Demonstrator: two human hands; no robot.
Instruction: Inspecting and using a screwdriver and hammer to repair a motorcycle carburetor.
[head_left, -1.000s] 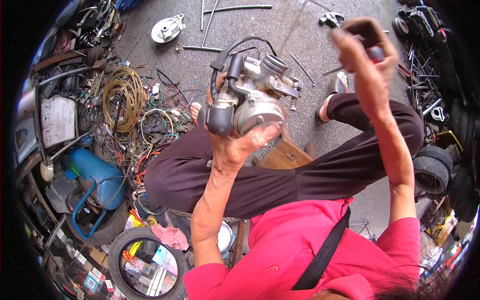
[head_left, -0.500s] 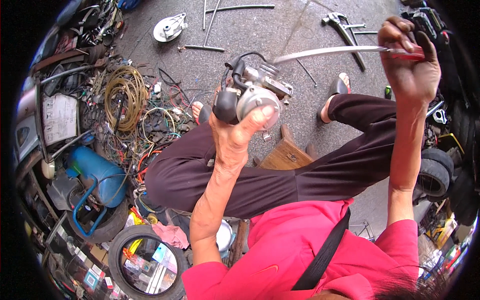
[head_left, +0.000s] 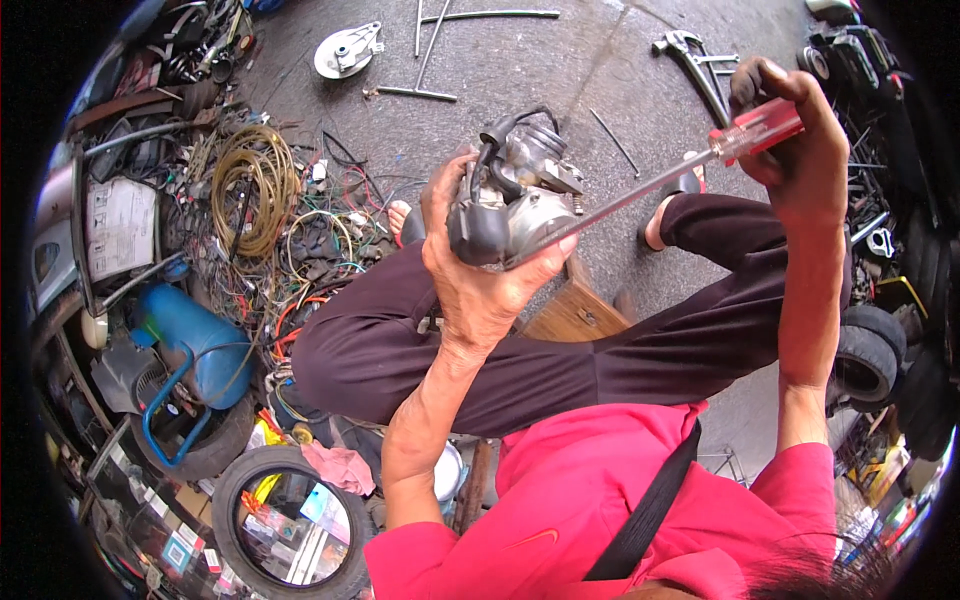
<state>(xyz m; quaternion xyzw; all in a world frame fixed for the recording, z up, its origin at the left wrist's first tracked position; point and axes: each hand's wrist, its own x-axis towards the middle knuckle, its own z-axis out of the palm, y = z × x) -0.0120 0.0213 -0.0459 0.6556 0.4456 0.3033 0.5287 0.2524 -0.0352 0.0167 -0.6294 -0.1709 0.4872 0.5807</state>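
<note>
My left hand (head_left: 485, 290) grips a metal carburetor (head_left: 515, 190) with black hoses, a black cap and a round silver cover, held over my lap. My right hand (head_left: 800, 165) is closed on a long screwdriver (head_left: 640, 190) with a clear red handle. Its shaft runs down leftward across the front of the carburetor to the round cover, beside my left thumb; whether the tip touches cannot be made out.
A wooden stool (head_left: 565, 315) stands between my legs. A silver hub (head_left: 345, 55), metal rods and a hammer (head_left: 690, 70) lie ahead. Tangled wires, coiled tubing (head_left: 250, 190), a blue tank (head_left: 195, 345) and a tire (head_left: 230, 525) crowd my left; tires (head_left: 865, 365) sit right.
The screwdriver has swung from above the carburetor's top opening down to the round cover. My right hand has turned; the carburetor has shifted a little rightward.
</note>
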